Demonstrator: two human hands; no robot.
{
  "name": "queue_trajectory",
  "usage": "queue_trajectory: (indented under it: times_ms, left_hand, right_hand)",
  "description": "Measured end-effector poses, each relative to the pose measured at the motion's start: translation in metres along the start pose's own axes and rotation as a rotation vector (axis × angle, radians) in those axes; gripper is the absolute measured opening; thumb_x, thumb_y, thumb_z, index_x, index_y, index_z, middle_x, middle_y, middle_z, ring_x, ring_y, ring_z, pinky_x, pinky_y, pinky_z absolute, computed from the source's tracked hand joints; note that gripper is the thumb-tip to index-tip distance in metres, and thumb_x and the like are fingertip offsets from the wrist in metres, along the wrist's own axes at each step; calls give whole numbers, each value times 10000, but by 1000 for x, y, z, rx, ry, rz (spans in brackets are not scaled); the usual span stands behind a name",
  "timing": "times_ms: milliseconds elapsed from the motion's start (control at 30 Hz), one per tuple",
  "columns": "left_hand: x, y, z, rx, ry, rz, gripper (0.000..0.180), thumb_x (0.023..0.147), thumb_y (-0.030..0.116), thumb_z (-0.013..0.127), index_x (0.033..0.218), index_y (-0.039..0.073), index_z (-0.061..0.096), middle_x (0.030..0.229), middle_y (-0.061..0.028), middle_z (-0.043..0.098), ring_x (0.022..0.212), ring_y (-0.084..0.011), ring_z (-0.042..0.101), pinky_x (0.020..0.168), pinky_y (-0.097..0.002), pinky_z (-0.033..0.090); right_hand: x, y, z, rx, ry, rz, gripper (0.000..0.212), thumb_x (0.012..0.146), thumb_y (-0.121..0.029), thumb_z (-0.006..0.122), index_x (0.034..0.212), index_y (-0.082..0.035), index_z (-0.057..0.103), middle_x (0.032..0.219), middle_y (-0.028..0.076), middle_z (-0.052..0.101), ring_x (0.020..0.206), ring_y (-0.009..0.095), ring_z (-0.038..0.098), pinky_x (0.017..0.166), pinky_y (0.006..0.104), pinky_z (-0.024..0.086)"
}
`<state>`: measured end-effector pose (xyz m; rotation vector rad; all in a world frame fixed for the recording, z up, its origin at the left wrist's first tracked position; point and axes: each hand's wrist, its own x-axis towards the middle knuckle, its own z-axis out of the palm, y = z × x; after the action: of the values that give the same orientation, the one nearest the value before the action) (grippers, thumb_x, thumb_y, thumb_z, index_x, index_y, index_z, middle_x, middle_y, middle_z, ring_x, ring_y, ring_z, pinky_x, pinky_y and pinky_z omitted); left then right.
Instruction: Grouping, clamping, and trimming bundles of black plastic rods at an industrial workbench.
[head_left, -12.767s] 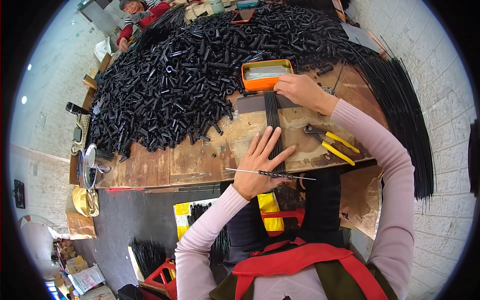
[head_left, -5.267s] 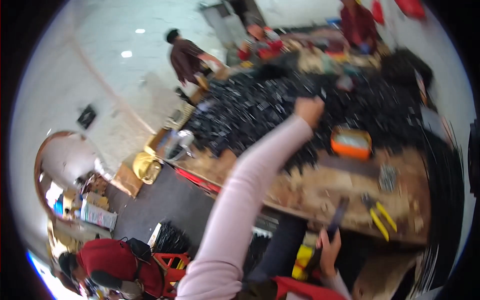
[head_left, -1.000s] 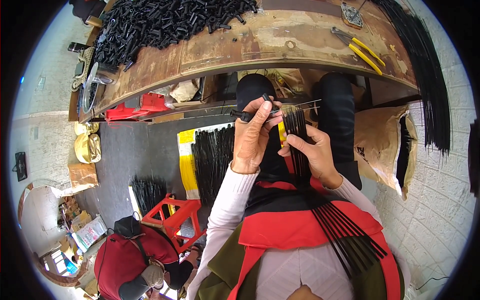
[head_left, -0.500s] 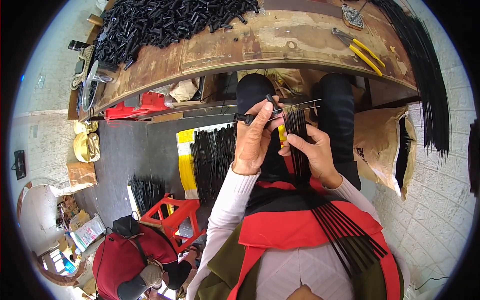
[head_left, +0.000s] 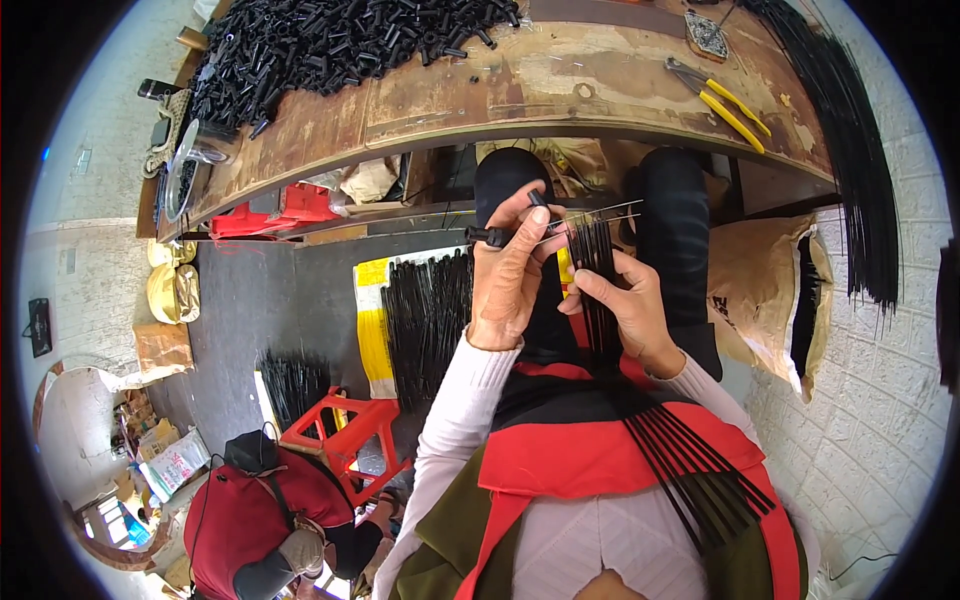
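My left hand (head_left: 508, 280) is closed over my lap with small black tubes in it. One black tube (head_left: 538, 198) sticks up by the fingertips, and another black tube (head_left: 484, 237) shows at the outer side of the hand. My right hand (head_left: 632, 308) pinches a bunch of thin black rods (head_left: 597, 255) between thumb and fingers. Bare thin metal wires (head_left: 612, 212) reach from the rods' upper ends toward my left fingertips. The rods' lower ends fan out across my red and black apron (head_left: 560, 450).
Ahead stands a worn wooden table (head_left: 430, 105) with a heap of black tubes (head_left: 330, 50) and yellow-handled pliers (head_left: 720, 105). More rods (head_left: 850, 160) hang over its right end. Rod bundles (head_left: 430, 310) lie left, near a red stool (head_left: 350, 435) and another person (head_left: 265, 520).
My left fingers have shifted slightly around the tubes, and the tube by the fingertips sits a little lower. My right hand and the rods have barely moved.
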<state>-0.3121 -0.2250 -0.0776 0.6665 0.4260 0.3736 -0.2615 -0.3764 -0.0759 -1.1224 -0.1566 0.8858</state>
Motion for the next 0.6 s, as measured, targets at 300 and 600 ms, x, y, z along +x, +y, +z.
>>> queue_trajectory:
  times_ms: [300, 600]
  left_hand:
    - [-2, 0, 0, 9, 37, -16, 233, 918, 118, 663, 1108, -15, 634, 1061, -129, 657, 899, -190, 682, 769, -252, 597]
    - [-6, 3, 10, 5, 41, -60, 242, 922, 121, 662, 1112, -28, 647, 996, -107, 684, 848, -160, 690, 729, -250, 592]
  right_hand:
    - [0, -1, 1, -2, 4, 1, 207, 903, -121, 674, 1019, 45, 629, 814, 100, 660, 693, 206, 682, 661, 299, 575]
    - [0, 0, -1, 60, 4, 19, 196, 896, -98, 691, 1023, 45, 649, 833, 84, 656, 701, 191, 683, 662, 278, 577]
